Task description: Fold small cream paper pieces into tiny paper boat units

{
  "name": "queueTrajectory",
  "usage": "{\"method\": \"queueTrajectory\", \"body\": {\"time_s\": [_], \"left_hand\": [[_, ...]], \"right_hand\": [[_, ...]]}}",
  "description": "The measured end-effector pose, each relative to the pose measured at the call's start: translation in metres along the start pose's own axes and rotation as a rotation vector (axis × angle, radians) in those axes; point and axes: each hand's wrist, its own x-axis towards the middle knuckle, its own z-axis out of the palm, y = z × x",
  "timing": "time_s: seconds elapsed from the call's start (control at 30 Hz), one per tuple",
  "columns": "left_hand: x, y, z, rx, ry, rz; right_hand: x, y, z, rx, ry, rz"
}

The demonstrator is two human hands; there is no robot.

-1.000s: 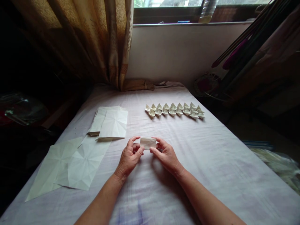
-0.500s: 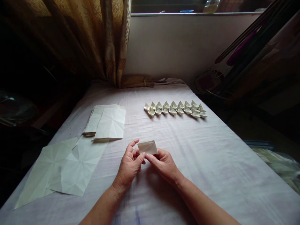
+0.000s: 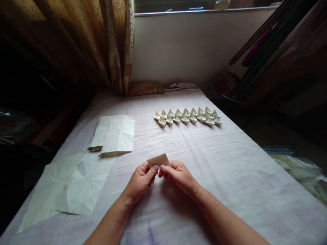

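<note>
Left hand (image 3: 141,178) closes in from its earlier spread; it and the right hand (image 3: 181,174) pinch one folded paper (image 3: 158,159) above the cloth (image 3: 245,183). Its long axis runs half past eight to half past two, far edge toward twelve. One stack (image 3: 117,136) lies at ten o'clock, two loose sheets (image 3: 83,190) at eight, two rows of folded pieces (image 3: 185,118) at one.

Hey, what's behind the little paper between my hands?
Beyond the paper in your left hand and right hand lies pale cloth, with pointed paper shapes farther back, mostly rightward. The paper covers whatever sits directly behind it, so I can't tell that.
</note>
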Motion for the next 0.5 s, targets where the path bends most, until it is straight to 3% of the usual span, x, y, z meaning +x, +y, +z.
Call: {"method": "queueTrajectory", "body": {"time_s": [0.13,0.23,0.33,0.5], "left_hand": [[0.001,0.000,-0.007,0.046,0.041,0.001],[0.003,0.001,-0.016,0.009,0.136,-0.049],[0.005,0.001,-0.021,-0.009,0.156,-0.073],[0.002,0.002,-0.020,0.037,0.057,-0.064]], "right_hand": [[-0.001,-0.004,-0.012,-0.004,-0.016,0.018],[0.002,-0.006,-0.027,0.014,0.107,0.020],[0.005,-0.006,-0.035,-0.018,0.189,-0.003],[0.004,-0.003,-0.023,-0.182,0.063,-0.082]]}}
